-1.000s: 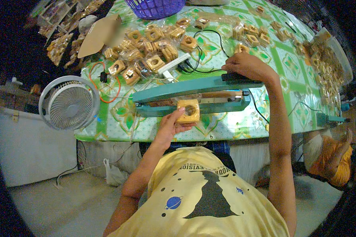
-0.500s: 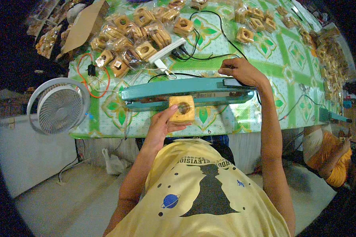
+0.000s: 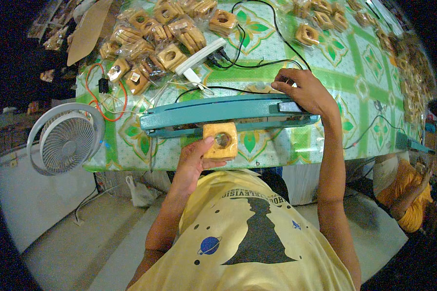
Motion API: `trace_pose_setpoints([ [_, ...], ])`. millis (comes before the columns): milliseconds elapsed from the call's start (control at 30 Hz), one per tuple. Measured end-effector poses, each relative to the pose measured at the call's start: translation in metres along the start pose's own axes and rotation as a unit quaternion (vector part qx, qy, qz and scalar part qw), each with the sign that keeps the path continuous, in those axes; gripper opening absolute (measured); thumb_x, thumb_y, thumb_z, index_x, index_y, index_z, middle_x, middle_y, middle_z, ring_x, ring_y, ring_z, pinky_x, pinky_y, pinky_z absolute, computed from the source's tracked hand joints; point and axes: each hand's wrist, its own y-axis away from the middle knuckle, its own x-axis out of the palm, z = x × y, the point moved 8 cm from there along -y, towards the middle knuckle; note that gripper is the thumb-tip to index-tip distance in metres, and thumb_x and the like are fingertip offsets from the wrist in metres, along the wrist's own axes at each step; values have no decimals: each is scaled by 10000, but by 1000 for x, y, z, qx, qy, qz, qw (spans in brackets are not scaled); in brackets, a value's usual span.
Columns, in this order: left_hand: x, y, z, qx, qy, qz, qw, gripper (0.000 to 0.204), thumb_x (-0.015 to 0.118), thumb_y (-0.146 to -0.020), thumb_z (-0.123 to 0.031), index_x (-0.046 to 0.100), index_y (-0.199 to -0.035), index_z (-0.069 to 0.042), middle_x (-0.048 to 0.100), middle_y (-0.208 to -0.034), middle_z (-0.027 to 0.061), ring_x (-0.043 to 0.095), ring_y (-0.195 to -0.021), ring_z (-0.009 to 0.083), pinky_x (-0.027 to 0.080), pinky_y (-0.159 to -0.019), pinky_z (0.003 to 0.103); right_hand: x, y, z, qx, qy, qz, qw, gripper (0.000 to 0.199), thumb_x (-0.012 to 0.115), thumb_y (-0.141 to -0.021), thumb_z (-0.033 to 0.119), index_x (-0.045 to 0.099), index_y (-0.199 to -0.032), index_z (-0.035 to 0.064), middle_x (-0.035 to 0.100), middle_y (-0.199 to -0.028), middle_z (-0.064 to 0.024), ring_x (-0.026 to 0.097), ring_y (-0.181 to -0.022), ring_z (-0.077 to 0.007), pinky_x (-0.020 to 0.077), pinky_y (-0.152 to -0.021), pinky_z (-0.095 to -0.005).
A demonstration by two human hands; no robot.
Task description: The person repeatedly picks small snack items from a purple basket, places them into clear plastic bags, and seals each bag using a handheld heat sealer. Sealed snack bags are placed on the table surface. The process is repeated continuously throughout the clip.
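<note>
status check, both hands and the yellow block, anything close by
Left grip holding yellow block, just in front of teal sealer. Right grip at sealer's right end. White power strip, black cord behind sealer.

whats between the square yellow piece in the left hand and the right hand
In the head view, the long teal device lies between the square yellow piece and the right hand.

Left fingers (image 3: 206, 144) gripping a square holed block (image 3: 221, 153), right fingers (image 3: 284, 88) curled by a teal bar (image 3: 218, 108), grey fan (image 3: 69, 140)
</note>
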Motion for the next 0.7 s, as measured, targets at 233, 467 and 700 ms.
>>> trace_pose_setpoints([
  [233,-3,1,1,-3,-12,-19,1000,432,593,-926,-301,591,-1195,37,665,-1108,125,684,-952,252,597,-783,382,0,-1,0,-22,-7,-11,1000,402,559,-895,417,656,-881,27,648,-814,-199,631,-813,-382,492,-734,-466],
  [467,-2,-2,2,-4,5,-8,1000,440,595,-924,-298,586,-1198,47,665,-1107,129,694,-926,267,602,-764,363,1,0,-4,-2,-3,-24,1000,416,569,-886,433,649,-888,25,655,-860,-187,634,-835,-372,497,-749,-459],
  [700,0,-2,3,14,-45,23,999,497,554,-938,-356,540,-1245,34,640,-1172,152,685,-956,340,593,-788,441,-25,16,24,-64,60,-175,981,255,624,-891,268,651,-911,15,658,-865,-144,630,-783,-282,488,-723,-381],
])
